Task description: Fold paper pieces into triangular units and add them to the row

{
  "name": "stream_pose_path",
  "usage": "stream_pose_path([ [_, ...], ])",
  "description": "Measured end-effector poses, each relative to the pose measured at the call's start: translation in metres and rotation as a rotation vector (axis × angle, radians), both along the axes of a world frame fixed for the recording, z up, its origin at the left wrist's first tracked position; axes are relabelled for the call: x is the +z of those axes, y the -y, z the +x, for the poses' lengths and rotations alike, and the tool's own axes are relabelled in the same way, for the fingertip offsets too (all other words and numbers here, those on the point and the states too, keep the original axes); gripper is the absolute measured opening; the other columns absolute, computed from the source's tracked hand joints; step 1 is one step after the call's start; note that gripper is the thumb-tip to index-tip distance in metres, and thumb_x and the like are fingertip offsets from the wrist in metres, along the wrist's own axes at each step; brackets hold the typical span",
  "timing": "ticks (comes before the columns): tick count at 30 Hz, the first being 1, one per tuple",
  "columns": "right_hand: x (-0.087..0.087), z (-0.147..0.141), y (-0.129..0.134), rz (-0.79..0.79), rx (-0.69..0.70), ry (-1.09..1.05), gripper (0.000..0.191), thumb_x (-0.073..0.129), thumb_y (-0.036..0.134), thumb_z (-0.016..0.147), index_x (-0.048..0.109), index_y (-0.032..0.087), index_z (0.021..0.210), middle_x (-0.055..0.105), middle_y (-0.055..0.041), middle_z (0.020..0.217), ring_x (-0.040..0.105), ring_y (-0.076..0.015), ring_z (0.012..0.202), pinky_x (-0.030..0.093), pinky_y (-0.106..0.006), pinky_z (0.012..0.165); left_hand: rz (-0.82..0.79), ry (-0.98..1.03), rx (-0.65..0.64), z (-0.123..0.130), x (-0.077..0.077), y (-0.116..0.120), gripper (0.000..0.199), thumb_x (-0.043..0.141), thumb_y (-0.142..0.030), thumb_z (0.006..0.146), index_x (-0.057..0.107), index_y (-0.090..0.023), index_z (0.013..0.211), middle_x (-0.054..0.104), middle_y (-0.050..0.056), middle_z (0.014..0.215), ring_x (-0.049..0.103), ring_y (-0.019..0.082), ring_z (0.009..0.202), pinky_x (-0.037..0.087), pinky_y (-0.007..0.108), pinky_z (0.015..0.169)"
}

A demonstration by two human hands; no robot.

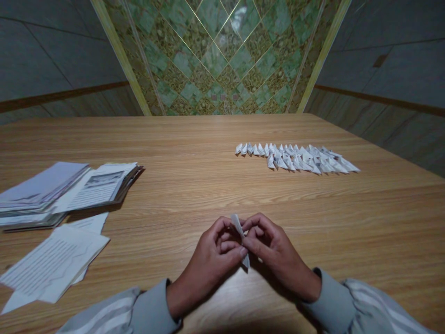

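Between my two hands, just above the near middle of the table, is a small folded piece of paper (237, 224), narrow and standing almost on edge. My left hand (219, 250) pinches it from the left, thumb low on the paper and fingers curled behind. From the right, my right hand (270, 241) grips the same paper between thumb and forefinger. Part of the paper is hidden behind the fingers. Farther off to the right, small folded paper pieces (295, 163) with pointed tips stand in two rows.
A wooden table (181, 185) spans the view. At the left lie a stack of papers and booklets (45, 185), a printed page (99, 188) and loose printed sheets (52, 262) nearer me. A green tiled wall (222, 55) rises behind the table's far edge.
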State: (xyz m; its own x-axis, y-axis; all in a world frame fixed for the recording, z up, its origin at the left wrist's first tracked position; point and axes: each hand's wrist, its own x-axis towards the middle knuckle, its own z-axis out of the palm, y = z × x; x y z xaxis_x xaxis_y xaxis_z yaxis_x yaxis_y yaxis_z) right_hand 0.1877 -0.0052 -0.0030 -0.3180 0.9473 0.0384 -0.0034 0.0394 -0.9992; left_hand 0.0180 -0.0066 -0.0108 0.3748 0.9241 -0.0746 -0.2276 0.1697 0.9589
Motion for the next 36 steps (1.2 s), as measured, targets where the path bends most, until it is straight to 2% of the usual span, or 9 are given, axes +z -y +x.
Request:
stream_pose_path([
  [8, -0.001, 0.002, -0.004, 0.045, -0.051, 0.105, 0.018, 0.066, 0.036, 0.089, 0.06, 0.02, 0.096, 0.055, 0.0048, 0.068, 0.05, -0.0126, 0.061, 0.039, -0.025, 0.057, -0.016, 0.042, -0.014, 0.0, 0.002, 0.001, 0.027, 0.072, -0.021, 0.082, 0.05, -0.022, 0.098, 0.068, 0.006, 0.108, 0.068, 0.02, 0.098, 0.053, 0.034, 0.087],
  [12, 0.003, 0.002, -0.001, 0.325, -0.151, 0.414, 0.012, 0.059, 0.022, 0.088, 0.059, 0.02, 0.1, 0.058, 0.0025, 0.069, 0.054, -0.0149, 0.062, 0.038, -0.027, 0.058, 0.046, -0.063, 0.068, 0.001, -0.001, 0.001, 0.027, 0.065, -0.017, 0.084, 0.049, -0.023, 0.105, 0.066, 0.009, 0.118, 0.068, 0.021, 0.102, 0.054, 0.036, 0.086],
  [14, 0.002, -0.001, 0.001, 0.511, -0.208, 0.545, 0.02, 0.057, 0.016, 0.085, 0.058, 0.02, 0.105, 0.062, -0.0002, 0.074, 0.057, -0.0175, 0.068, 0.04, -0.029, 0.064, 0.104, -0.129, 0.117, 0.002, -0.001, 0.002, 0.031, 0.062, -0.015, 0.085, 0.049, -0.023, 0.112, 0.064, 0.011, 0.124, 0.068, 0.022, 0.105, 0.055, 0.038, 0.088],
  [16, 0.0, -0.004, 0.003, 0.617, -0.243, 0.63, 0.03, 0.056, 0.012, 0.082, 0.056, 0.02, 0.111, 0.063, -0.0018, 0.079, 0.059, -0.0198, 0.073, 0.041, -0.031, 0.068, 0.178, -0.194, 0.148, 0.003, -0.001, 0.004, 0.037, 0.06, -0.013, 0.086, 0.049, -0.023, 0.12, 0.063, 0.012, 0.126, 0.067, 0.024, 0.109, 0.055, 0.042, 0.093],
  [20, -0.007, -0.009, 0.004, 0.596, -0.247, 0.689, 0.047, 0.054, 0.008, 0.075, 0.052, 0.02, 0.12, 0.066, -0.0036, 0.086, 0.062, -0.0224, 0.078, 0.044, -0.033, 0.071, 0.336, -0.287, 0.144, 0.005, 0.0, 0.009, 0.045, 0.055, -0.005, 0.084, 0.05, -0.024, 0.125, 0.061, 0.011, 0.132, 0.062, 0.024, 0.118, 0.053, 0.042, 0.099],
  [24, -0.009, -0.01, 0.004, 0.534, -0.198, 0.638, 0.052, 0.051, 0.004, 0.07, 0.051, 0.021, 0.119, 0.07, -0.0066, 0.102, 0.065, -0.0241, 0.092, 0.047, -0.035, 0.079, 0.413, -0.327, 0.142, 0.008, 0.0, 0.011, 0.049, 0.056, -0.003, 0.083, 0.05, -0.026, 0.126, 0.062, 0.01, 0.132, 0.063, 0.023, 0.116, 0.055, 0.039, 0.095],
  [28, -0.007, -0.009, 0.003, 0.521, -0.191, 0.576, 0.041, 0.048, 0.004, 0.08, 0.053, 0.022, 0.117, 0.07, -0.0052, 0.099, 0.065, -0.0216, 0.089, 0.048, -0.032, 0.078, 0.368, -0.297, 0.129, 0.009, -0.002, 0.009, 0.044, 0.057, -0.006, 0.086, 0.051, -0.025, 0.125, 0.065, 0.009, 0.127, 0.067, 0.021, 0.108, 0.057, 0.037, 0.09],
  [32, -0.009, -0.008, 0.003, 0.592, -0.184, 0.623, 0.034, 0.047, 0.006, 0.086, 0.055, 0.02, 0.116, 0.069, -0.0059, 0.092, 0.063, -0.0222, 0.082, 0.046, -0.033, 0.073, 0.364, -0.316, 0.17, 0.005, -0.004, 0.009, 0.043, 0.053, -0.005, 0.087, 0.05, -0.023, 0.126, 0.063, 0.009, 0.129, 0.064, 0.021, 0.115, 0.053, 0.037, 0.098],
  [36, -0.011, -0.005, 0.003, 0.66, -0.124, 0.681, 0.031, 0.046, 0.004, 0.087, 0.057, 0.02, 0.111, 0.069, -0.0078, 0.095, 0.062, -0.0234, 0.085, 0.044, -0.035, 0.076, 0.28, -0.297, 0.234, 0.001, -0.003, 0.011, 0.018, 0.052, -0.018, 0.094, 0.055, -0.023, 0.112, 0.061, 0.01, 0.133, 0.065, 0.021, 0.108, 0.054, 0.034, 0.088],
])
